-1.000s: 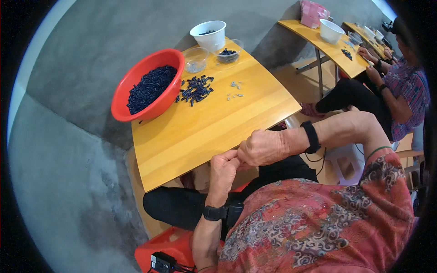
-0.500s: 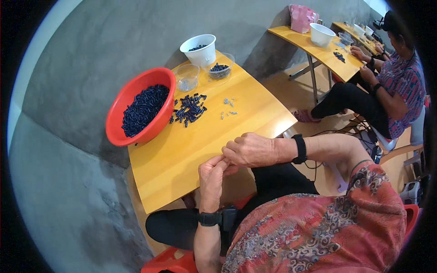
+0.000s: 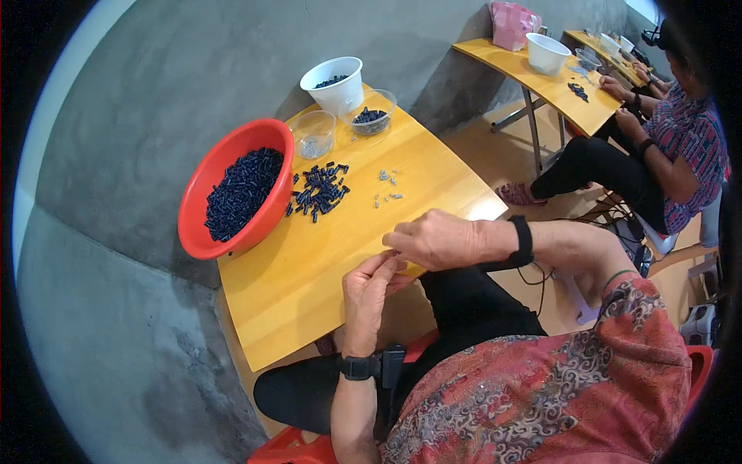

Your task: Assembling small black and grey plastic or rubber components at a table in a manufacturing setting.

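At the near edge of the yellow table (image 3: 309, 286), my left hand (image 3: 366, 295) is closed in a pinch, its fingertips pressed together. Just above it to the right is my right hand (image 3: 440, 240), curled with the back upward and its fingers close to the left fingertips. Whatever either hand pinches is too small or hidden to make out. Farther up the table lies a loose pile of small dark tube-shaped pieces (image 3: 321, 189). Several tiny silvery pieces (image 3: 388, 178) are scattered to the right of that pile.
A red basin (image 3: 277, 203) full of the dark pieces stands at the left. Behind the pile are a white tub (image 3: 338, 93) and two clear plastic bowls (image 3: 314, 128). A grey wall (image 3: 193, 69) borders the table. Another person (image 3: 684, 155) sits at a table on the right.
My right hand has lifted slightly up and to the right, opening a little space from the left hand. The left hand stays almost in place.
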`<state>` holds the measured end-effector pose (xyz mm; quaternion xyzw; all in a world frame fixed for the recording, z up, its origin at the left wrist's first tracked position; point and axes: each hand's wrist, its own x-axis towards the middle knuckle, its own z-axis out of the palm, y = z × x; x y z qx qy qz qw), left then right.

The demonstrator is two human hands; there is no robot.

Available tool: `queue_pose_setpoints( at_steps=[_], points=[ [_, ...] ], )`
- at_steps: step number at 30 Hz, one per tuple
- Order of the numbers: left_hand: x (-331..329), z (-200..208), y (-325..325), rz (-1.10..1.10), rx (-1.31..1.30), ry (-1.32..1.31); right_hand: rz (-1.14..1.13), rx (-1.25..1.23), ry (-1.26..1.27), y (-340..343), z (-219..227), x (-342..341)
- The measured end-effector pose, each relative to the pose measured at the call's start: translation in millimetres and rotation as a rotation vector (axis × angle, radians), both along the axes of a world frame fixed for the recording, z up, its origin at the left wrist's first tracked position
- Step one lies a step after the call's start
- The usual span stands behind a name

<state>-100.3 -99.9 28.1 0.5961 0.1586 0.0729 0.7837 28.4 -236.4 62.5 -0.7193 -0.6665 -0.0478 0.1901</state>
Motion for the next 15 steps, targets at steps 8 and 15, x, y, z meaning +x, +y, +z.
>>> queue_pose_setpoints(
  at_steps=[8, 15],
  points=[
    [4.9, 1.6, 63.5, 0.212, 0.216, 0.028, -0.209, 0.181, 0.310, 28.6, 40.0, 75.8],
    [42.8, 5.0, 112.4, 0.295, 0.353, 0.049, -0.416, 0.172, 0.096, 75.9, 43.2, 168.3]
  ],
)
